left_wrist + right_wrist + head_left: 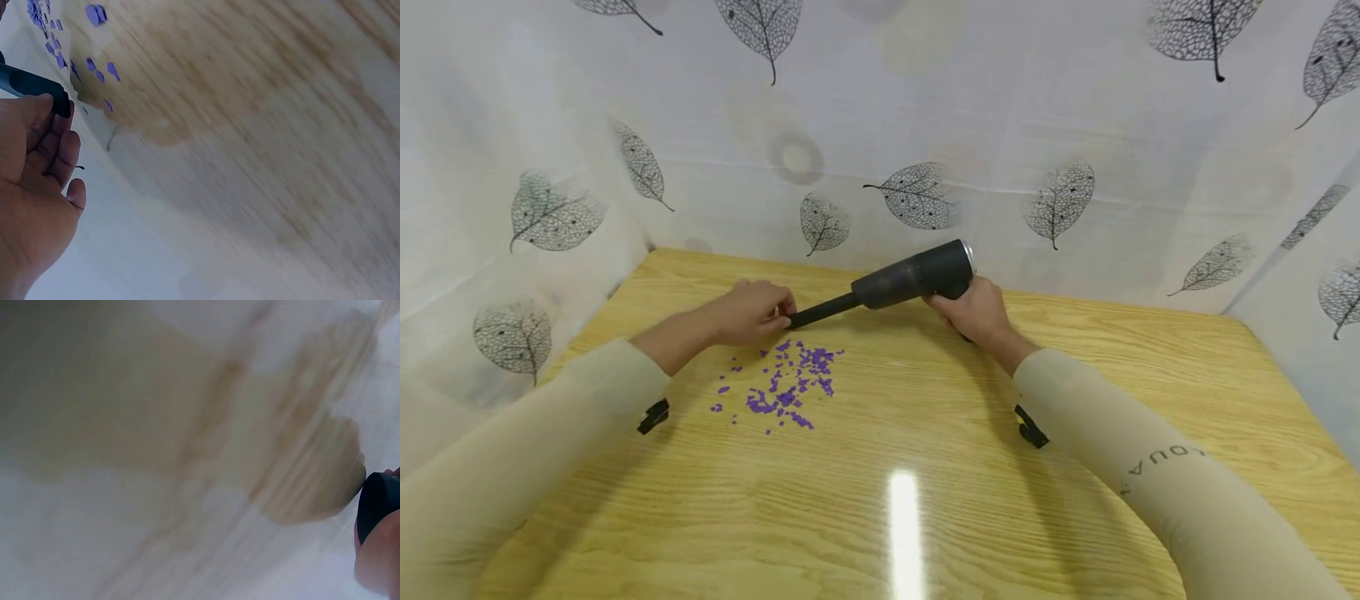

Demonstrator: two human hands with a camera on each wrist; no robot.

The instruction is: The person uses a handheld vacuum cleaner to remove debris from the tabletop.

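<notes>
A black handheld vacuum cleaner (913, 279) is held slantwise over the far part of the wooden table (850, 500), its silver-rimmed end up to the right. My right hand (977, 312) grips its handle; the right wrist view catches only part of the dark handle (377, 503) at the edge. At the other end, my left hand (752, 312) pinches the tip of the narrow nozzle (823, 311). The left wrist view shows thumb and fingers on that nozzle (31, 84). Small purple scraps (786, 398) lie scattered on the table just below the nozzle, nearer to me.
A pale curtain (985, 133) printed with dark leaves hangs behind the table and along both sides. Black straps (1032, 427) hang under both forearms. A bright light reflection crosses the table's near middle.
</notes>
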